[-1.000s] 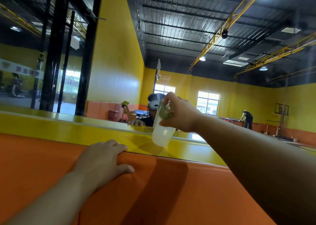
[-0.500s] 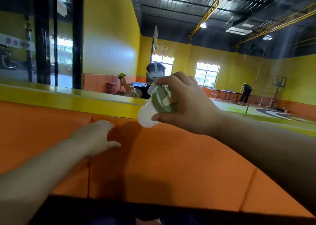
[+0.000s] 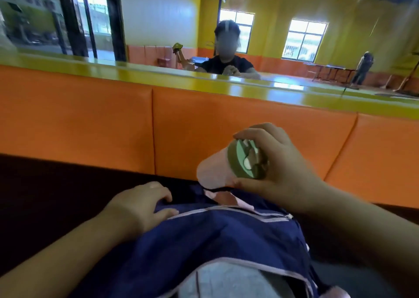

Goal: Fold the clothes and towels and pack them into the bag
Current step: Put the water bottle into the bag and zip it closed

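Observation:
A dark blue bag (image 3: 217, 236) with pale zips lies in front of me on a dark surface. Pink fabric (image 3: 224, 199) shows in its far opening, and grey fabric (image 3: 229, 279) shows in the near one. My right hand (image 3: 281, 168) grips a translucent bottle (image 3: 213, 170) by its green lid (image 3: 244, 159), tilted just above the bag's far opening. My left hand (image 3: 142, 204) rests flat on the bag's left edge with fingers spread.
An orange padded wall (image 3: 90, 120) with a yellow ledge (image 3: 158, 75) stands right behind the bag. Above it a mirror reflects a person (image 3: 226, 57) in black, windows, and another person (image 3: 362, 68) by far tables.
The view has tipped down from the mirror to the bag. My right hand brought the bottle down from ledge height to just over the bag. My left hand dropped from the padding onto the bag.

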A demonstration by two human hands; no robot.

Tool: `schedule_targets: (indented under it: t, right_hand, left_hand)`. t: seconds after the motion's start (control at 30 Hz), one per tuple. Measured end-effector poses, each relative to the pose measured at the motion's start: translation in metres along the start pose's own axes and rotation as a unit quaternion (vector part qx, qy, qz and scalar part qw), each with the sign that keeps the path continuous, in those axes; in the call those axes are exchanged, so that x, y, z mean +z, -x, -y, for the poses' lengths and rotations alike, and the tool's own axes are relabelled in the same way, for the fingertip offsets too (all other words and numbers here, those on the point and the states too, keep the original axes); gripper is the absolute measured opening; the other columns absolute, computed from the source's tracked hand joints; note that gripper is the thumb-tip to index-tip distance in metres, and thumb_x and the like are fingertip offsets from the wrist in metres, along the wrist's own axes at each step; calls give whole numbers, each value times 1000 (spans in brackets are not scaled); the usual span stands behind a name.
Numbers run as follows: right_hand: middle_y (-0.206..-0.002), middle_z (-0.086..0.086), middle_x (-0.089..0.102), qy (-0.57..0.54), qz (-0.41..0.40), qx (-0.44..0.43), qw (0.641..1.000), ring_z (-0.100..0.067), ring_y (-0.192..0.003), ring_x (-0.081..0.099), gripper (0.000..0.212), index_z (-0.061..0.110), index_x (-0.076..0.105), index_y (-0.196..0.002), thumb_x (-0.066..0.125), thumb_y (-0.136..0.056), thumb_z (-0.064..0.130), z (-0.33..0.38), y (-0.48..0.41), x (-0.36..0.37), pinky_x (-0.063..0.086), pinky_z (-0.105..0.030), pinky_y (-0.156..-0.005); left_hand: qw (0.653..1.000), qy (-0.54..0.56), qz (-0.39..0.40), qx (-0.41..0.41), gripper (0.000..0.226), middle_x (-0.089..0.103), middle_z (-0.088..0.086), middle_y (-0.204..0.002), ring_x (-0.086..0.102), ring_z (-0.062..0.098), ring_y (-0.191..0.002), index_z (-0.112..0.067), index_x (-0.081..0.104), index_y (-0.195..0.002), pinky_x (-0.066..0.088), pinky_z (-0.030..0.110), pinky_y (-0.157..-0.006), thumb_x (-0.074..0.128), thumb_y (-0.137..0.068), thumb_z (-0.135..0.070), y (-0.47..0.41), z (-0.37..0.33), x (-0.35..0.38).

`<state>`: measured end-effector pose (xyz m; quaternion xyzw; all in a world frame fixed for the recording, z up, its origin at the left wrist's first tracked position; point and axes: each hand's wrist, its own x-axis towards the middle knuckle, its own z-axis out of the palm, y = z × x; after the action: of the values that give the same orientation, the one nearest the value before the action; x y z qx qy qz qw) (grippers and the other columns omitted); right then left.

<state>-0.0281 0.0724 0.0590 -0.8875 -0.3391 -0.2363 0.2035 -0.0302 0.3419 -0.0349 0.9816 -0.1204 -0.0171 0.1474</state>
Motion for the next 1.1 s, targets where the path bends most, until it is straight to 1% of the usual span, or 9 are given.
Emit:
schedule_targets:
  t: [0.07, 0.17, 0.33, 0.6, 0.7, 0.8, 0.93, 1.0, 1.1]
  right_hand:
    - [-118, 8, 45, -27, -1, 21, 999, -20, -111, 44, 72, 25, 49, -125, 70, -62, 53, 0, 18, 14, 39, -33, -93]
    - [-120, 12, 40, -65, 15, 62, 996, -15, -115, 37, 73, 27, 47, -127, 79, -64, 45, 2, 38, 32, 39, -32, -95]
    - [-119, 12, 39, -86, -9, 72, 994, -11, -113, 36, 72, 24, 49, -123, 84, -63, 43, 9, 57, 53, 33, -21, -92]
    - [-117, 15, 50, -228, -34, 102, 968, -3, -113, 49, 62, 37, 49, -113, 78, -60, 52, 21, 69, 69, 44, -18, -89]
    - [-116, 17, 53, -260, -13, 97, 961, -6, -115, 51, 64, 36, 51, -115, 80, -60, 51, 22, 70, 68, 46, -23, -91]
    - [-118, 17, 53, -256, -6, 74, 964, -9, -116, 51, 62, 38, 52, -116, 79, -62, 51, 23, 68, 64, 46, -27, -93]
    - [-120, 9, 50, -194, -5, 19, 981, -6, -116, 47, 64, 33, 53, -119, 78, -63, 52, 29, 58, 66, 42, -17, -92]
    - [-121, 5, 45, -162, 5, -8, 987, -6, -116, 44, 65, 35, 52, -120, 80, -63, 49, 33, 50, 70, 41, -12, -91]
    - [-124, -1, 39, -80, 36, -71, 994, -12, -114, 40, 67, 33, 48, -123, 82, -66, 41, 42, 35, 80, 46, -20, -86]
  left_hand:
    - [999, 33, 0, -1, 53, 55, -12, -123, 46, 5, -122, -40, 53, -94, 41, 29, -100, 31, -67, -80, 12, 5, 17]
    - [995, 47, -83, 14, 72, 62, -12, -103, 50, 4, -105, -29, 64, -95, 46, 32, -89, 27, -63, -82, 25, 10, 36]
    - [981, 41, -175, 79, 33, 67, -4, -98, 46, 8, -104, -32, 57, -94, 55, 43, -68, 46, -76, -57, 37, 16, 55]
    - [990, 100, -93, 28, 63, 60, -3, -109, 52, 16, -107, -25, 68, -103, 39, 31, -100, 50, -60, -67, 36, 29, 45]
    - [994, 80, -68, 21, 46, 60, 2, -114, 54, 19, -109, -21, 68, -106, 41, 30, -98, 57, -69, -47, 33, 31, 29]
    - [991, 65, -120, 16, 20, 59, -5, -104, 57, 18, -96, -26, 61, -100, 47, 37, -86, 66, -81, -24, 37, 43, 16]
    - [990, 39, -137, 15, 22, 51, -11, -79, 49, 8, -71, -31, 41, -74, 44, 36, -65, 61, -82, -30, 42, 56, -9]
    - [991, -1, -128, 32, 17, 49, -8, -71, 47, 10, -67, -28, 38, -71, 41, 37, -61, 46, -82, -38, 40, 56, -21]
    - [993, -21, -108, 44, 14, 53, -6, -74, 49, 18, -72, -25, 48, -73, 41, 37, -66, 48, -84, -17, 31, 53, -34]
